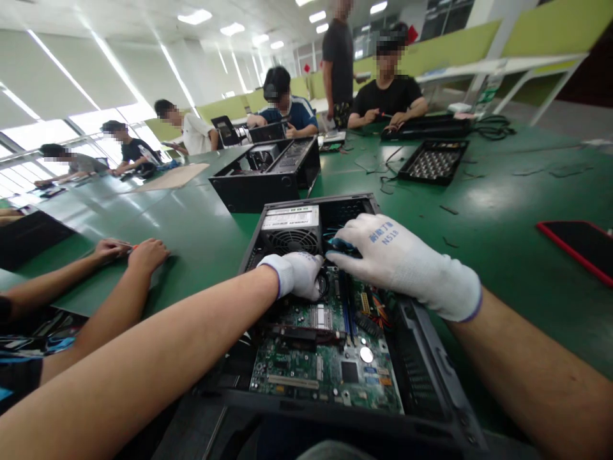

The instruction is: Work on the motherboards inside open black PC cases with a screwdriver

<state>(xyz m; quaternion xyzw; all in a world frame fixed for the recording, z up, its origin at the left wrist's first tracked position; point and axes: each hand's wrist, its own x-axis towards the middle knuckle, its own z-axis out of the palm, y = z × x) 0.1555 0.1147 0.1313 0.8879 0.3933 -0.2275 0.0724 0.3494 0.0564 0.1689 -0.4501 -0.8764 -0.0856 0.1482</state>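
Note:
An open black computer case [431,370] lies in front of me on the green table, showing a green motherboard [330,364] and a power supply with a round fan [290,230]. Both my hands wear white gloves and reach inside the case. My left hand [297,273] is curled closed beside the fan, over the board; what it holds is hidden. My right hand [407,262] pinches a dark blue-tipped tool or connector [341,245] just right of the power supply.
A second open black case [268,172] stands farther back. A black tray of sockets [433,161] lies at back right, a red-edged black pad [579,246] at right. Another person's bare forearms [96,281] rest on the table at left. Several people sit along the far side.

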